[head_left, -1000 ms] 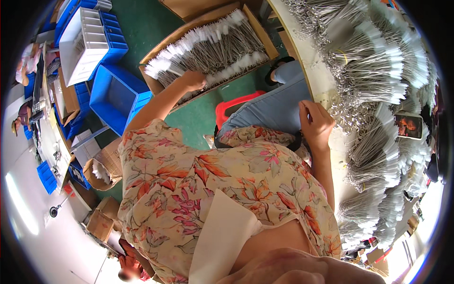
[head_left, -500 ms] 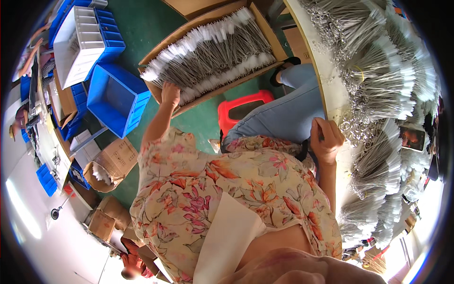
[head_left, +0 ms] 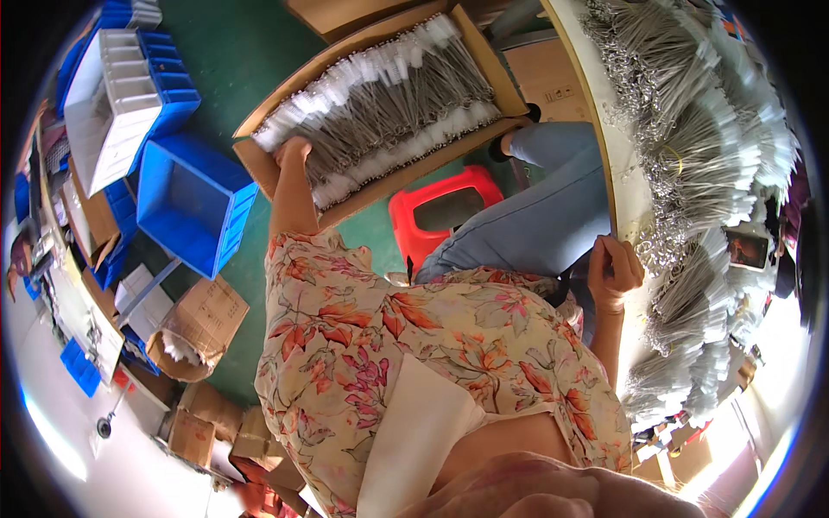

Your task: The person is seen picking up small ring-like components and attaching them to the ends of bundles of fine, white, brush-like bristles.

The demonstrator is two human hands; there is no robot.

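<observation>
My left hand (head_left: 294, 150) reaches into the left end of a long carton (head_left: 345, 212), against the white tips of the brushes there. Its fingertips are hidden, so whether they grip a brush cannot be told. Packed in the carton are many thin wire brushes (head_left: 389, 108) with white bristle ends and grey twisted stems. My right hand (head_left: 615, 274) is curled into a loose fist by the table edge, with nothing visible in it. Beside it, bundles of the same kind of brushes (head_left: 691, 285) are spread along the table (head_left: 626, 181), their wire loops toward me.
A red plastic stool (head_left: 404, 226) stands below the carton, next to my leg in jeans. To the left are a blue crate (head_left: 194, 203), a white crate (head_left: 91, 112) and an open cardboard box (head_left: 207, 319). A phone (head_left: 748, 250) stands among the brushes at right.
My left hand has shifted left, deeper into the carton's end corner. My right hand stays curled by the table edge. The view has shifted slightly.
</observation>
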